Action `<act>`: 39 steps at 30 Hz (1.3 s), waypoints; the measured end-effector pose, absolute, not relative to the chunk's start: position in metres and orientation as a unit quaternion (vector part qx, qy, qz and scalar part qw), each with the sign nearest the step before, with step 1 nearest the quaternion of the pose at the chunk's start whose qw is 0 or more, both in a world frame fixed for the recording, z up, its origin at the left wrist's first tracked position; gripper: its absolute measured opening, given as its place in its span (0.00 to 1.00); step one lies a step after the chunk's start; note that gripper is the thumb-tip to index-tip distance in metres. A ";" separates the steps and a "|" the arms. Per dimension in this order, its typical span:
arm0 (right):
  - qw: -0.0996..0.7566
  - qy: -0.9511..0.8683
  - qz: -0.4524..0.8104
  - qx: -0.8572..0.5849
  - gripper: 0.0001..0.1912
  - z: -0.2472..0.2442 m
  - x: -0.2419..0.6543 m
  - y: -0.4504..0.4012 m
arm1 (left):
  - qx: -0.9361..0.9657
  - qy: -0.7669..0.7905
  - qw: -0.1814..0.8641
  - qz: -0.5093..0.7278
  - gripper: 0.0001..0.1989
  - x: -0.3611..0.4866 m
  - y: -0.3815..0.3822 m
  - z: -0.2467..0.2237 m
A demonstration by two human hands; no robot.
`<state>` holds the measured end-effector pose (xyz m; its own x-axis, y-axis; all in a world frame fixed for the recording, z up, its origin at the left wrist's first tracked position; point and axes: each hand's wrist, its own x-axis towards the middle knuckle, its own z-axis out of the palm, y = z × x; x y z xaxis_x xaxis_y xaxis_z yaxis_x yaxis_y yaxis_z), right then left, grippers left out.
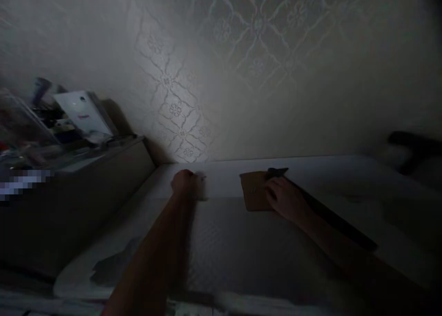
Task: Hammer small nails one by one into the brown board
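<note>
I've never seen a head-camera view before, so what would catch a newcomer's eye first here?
Probably the flat brown piece on the pale table, with the right hand at its right side. Next, the ornate patterned wallpaper, with a bright patch above the left hand. Then perhaps the white box on the cabinet at the picture's left.

Free to cross low over the bench [223,182] between left grip [182,182] and brown pad [253,194], but blocked behind by the wall [293,108], leftward by the cabinet [113,178], rightward by right grip [283,198] and dark bar [345,228].
</note>
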<state>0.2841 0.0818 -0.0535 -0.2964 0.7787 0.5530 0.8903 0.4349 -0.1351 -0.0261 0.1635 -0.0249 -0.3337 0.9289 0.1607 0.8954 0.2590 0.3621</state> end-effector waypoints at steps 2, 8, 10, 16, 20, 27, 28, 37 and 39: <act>0.281 -0.799 -0.100 -0.523 0.10 -0.054 0.284 0.082 | 0.578 0.793 0.034 0.190 0.13 -0.026 0.165 -0.026; 0.274 -0.800 -0.091 -0.526 0.10 -0.053 0.285 0.083 | 0.591 0.785 0.018 0.186 0.13 -0.027 0.165 -0.027; 0.272 -0.800 -0.089 -0.528 0.10 -0.053 0.284 0.083 | 0.592 0.783 0.012 0.190 0.13 -0.027 0.163 -0.027; 0.277 -0.798 -0.088 -0.528 0.09 -0.051 0.284 0.082 | 0.591 0.782 -0.004 0.199 0.13 -0.026 0.158 -0.024; 0.270 -0.796 -0.087 -0.535 0.10 -0.050 0.283 0.081 | 0.591 0.781 -0.014 0.203 0.12 -0.022 0.153 -0.023; 0.271 -0.795 -0.088 -0.535 0.10 -0.049 0.281 0.080 | 0.621 0.726 -0.022 0.296 0.11 0.014 0.139 -0.002; 0.272 -0.795 -0.087 -0.535 0.10 -0.049 0.281 0.080 | 0.627 0.714 -0.002 0.312 0.11 0.025 0.136 0.002; 0.268 -0.792 -0.083 -0.542 0.10 -0.048 0.280 0.080 | 0.661 0.583 0.263 0.392 0.09 0.120 0.120 -0.003; 0.274 -0.791 -0.081 -0.541 0.09 -0.047 0.280 0.080 | 0.653 0.562 0.306 0.405 0.08 0.130 0.121 -0.008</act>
